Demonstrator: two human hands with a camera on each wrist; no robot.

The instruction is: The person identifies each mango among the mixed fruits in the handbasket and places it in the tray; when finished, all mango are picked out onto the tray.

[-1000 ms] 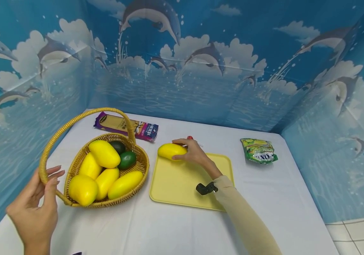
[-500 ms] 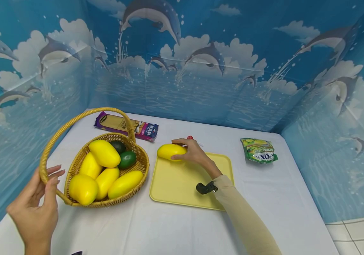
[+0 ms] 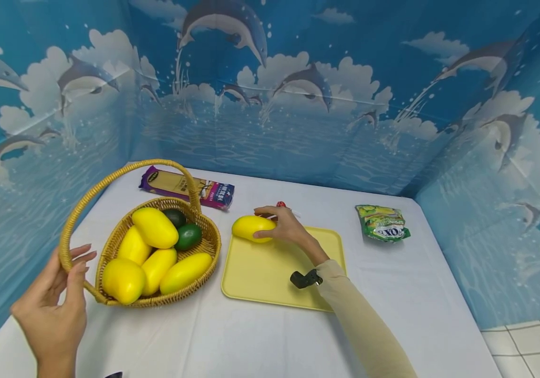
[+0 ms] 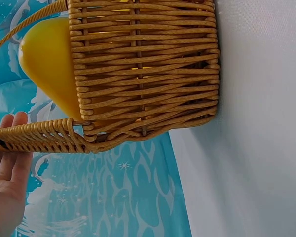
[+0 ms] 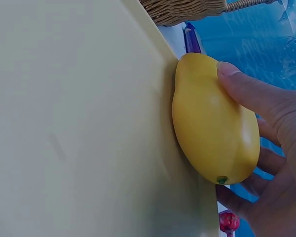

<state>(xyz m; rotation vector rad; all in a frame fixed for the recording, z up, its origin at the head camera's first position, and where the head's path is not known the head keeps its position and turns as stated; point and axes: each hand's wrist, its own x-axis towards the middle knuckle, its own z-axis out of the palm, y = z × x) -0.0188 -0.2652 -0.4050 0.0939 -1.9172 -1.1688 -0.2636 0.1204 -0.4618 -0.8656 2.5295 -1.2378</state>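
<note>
Two hands are occupied here, and we see a different danger for each. The right hand [image 3: 289, 226] grasps a yellow mango [image 3: 251, 229] between thumb and fingers, at the far left corner of the yellow tray [image 3: 274, 278]. We cannot tell if the fruit rests with its full weight there or is lifted a little. Its skin looks smooth, so a weak pinch could let it slip; if it is released with its middle over the rim, we think it could roll down to the tabletop [image 3: 412, 304]. Just behind these fingers lies a small red wrapped thing [image 3: 281, 203], which a careless knuckle could push away.

The left hand [image 3: 54, 310] holds the handle [image 3: 156, 161] of the wicker basket [image 4: 148, 108] near its lower end. If this hand pulls, the basket could tip, because the load is piled high: the upper mango [image 3: 155, 228] lies upon others, and the near mango [image 3: 123, 281] leans at the rim. These two, we judge, would fall first.
</note>
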